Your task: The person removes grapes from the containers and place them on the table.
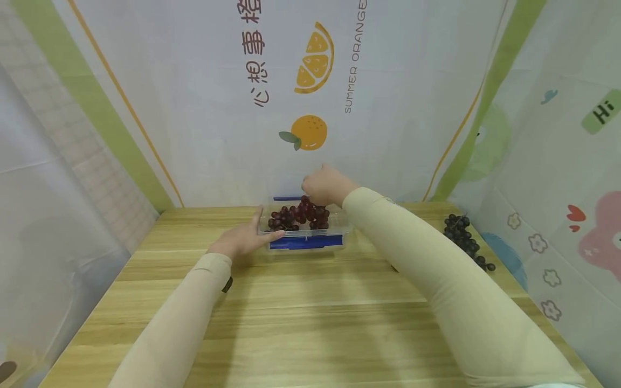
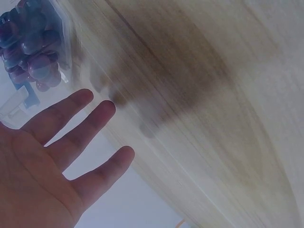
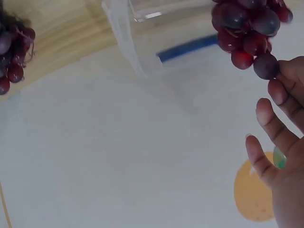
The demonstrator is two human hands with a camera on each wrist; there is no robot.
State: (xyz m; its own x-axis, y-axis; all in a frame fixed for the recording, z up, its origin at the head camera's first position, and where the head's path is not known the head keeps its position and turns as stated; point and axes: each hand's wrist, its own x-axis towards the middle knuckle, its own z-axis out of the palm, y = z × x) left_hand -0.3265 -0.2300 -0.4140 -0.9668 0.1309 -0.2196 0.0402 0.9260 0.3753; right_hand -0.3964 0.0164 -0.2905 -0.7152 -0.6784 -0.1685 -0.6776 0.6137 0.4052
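Pinching grapes (image 3: 249, 23): right grip (image 3: 292, 159), wrist-view cropped

Both arms (image 1: 427, 258) reach forward, left hand (image 1: 242, 237) splayed (fingers (image 2: 88, 130) apart), right hand (image 1: 327, 186) pinching.

The held grapes (image 3: 254, 31) are cut off by the right wrist view's top edge; in the head view, a dark sliver (image 1: 395, 268) beside the right sleeve (image 1: 432, 258) cannot be identified.
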